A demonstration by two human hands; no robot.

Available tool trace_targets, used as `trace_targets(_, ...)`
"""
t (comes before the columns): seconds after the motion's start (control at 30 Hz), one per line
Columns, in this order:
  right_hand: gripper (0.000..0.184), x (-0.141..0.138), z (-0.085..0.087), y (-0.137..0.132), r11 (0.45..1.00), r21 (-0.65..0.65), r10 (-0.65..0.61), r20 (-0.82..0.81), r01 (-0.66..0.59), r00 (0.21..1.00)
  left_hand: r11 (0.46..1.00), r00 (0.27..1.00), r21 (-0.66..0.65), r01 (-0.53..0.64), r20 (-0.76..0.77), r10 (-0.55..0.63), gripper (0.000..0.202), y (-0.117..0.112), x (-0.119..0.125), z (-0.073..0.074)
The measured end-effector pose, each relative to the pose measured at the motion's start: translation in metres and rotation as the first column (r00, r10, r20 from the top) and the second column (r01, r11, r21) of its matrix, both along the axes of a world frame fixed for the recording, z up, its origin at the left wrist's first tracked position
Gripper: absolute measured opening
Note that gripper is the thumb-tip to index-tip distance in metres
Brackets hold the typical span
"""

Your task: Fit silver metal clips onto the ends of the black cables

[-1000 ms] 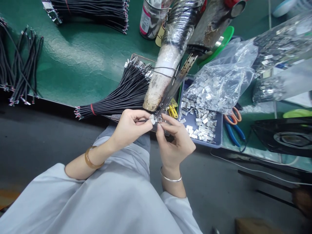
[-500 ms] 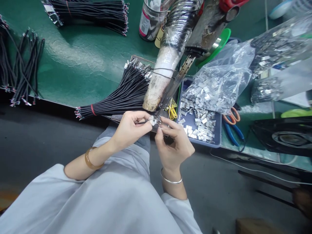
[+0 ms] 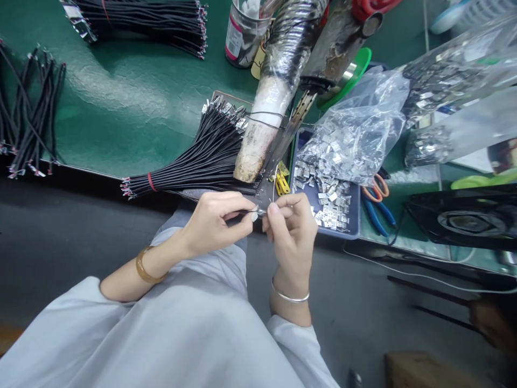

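My left hand [image 3: 218, 220] is closed, thumb and fingers pinching a thin black cable [image 3: 234, 214] close to its end. A small whitish and silver connector piece [image 3: 255, 213] sticks out past those fingertips. My right hand [image 3: 294, 229] is closed on the connector's other side, thumb against fingers; its fingertips hide part of the piece. Just above the right fingers hangs a thin silvery wire [image 3: 274, 183]. Behind the hands lies a bundle of black cables [image 3: 194, 161], tied with a red band and bearing silver connectors at the far end.
A plastic-wrapped tube [image 3: 262, 113] and a perforated metal rod [image 3: 302, 110] slant down over the hands. A blue tray [image 3: 354, 215] holds loose metal connectors under a clear bag [image 3: 359, 124]. Pliers [image 3: 375, 210] lie to its right. More black cables [image 3: 32, 113] lie left.
My right hand has turned and its fingers have curled in, closing on the connector. My left hand stays on the cable, a little lower. The view has shifted slightly.
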State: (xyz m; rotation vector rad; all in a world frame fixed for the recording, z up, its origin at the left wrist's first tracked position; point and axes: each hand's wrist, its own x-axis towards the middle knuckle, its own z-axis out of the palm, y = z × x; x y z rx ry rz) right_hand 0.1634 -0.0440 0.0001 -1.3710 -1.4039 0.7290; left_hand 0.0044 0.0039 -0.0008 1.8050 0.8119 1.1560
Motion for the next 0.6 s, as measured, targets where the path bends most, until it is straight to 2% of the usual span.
trace_targets(0.1,0.011,0.001,0.000,0.001,0.999,0.035,0.015,0.028,-0.016,0.999,1.000,1.000,-0.019,0.018,0.018,-0.017,0.016,0.003,-0.004,-0.001)
trace_targets(0.17,0.008,0.001,-0.004,0.001,0.987,0.158,-0.033,0.189,0.003,0.981,0.994,0.999,-0.094,0.052,0.021,-0.050,0.018,0.005,-0.005,-0.001)
trace_targets(0.23,0.011,0.002,-0.008,0.000,0.948,0.316,-0.104,0.376,-0.022,0.921,0.979,0.997,-0.189,0.071,0.022,-0.069,0.018,0.006,-0.005,-0.001)
trace_targets(0.3,0.012,0.002,-0.012,-0.003,0.919,0.393,-0.171,0.470,-0.032,0.866,0.959,0.998,-0.278,0.056,0.031,-0.050,0.017,0.005,-0.003,-0.001)
trace_targets(0.4,0.009,0.002,-0.015,-0.007,0.900,0.414,-0.300,0.354,0.138,0.886,0.939,0.998,-0.345,-0.004,0.060,0.027,0.017,0.003,0.002,-0.002)
trace_targets(0.5,0.009,0.002,-0.017,-0.011,0.842,0.445,-0.415,0.174,0.305,0.893,0.926,0.994,-0.375,-0.046,0.073,0.079,0.016,0.002,0.005,-0.001)
trace_targets(0.53,0.009,0.002,-0.017,-0.011,0.833,0.463,-0.420,0.173,0.303,0.891,0.921,0.994,-0.385,-0.053,0.071,0.087,0.016,0.003,0.005,0.000)
trace_targets(0.6,0.009,0.001,-0.017,-0.009,0.839,0.504,-0.383,0.275,0.207,0.882,0.916,0.993,-0.397,-0.059,0.070,0.094,0.017,0.004,0.006,0.000)
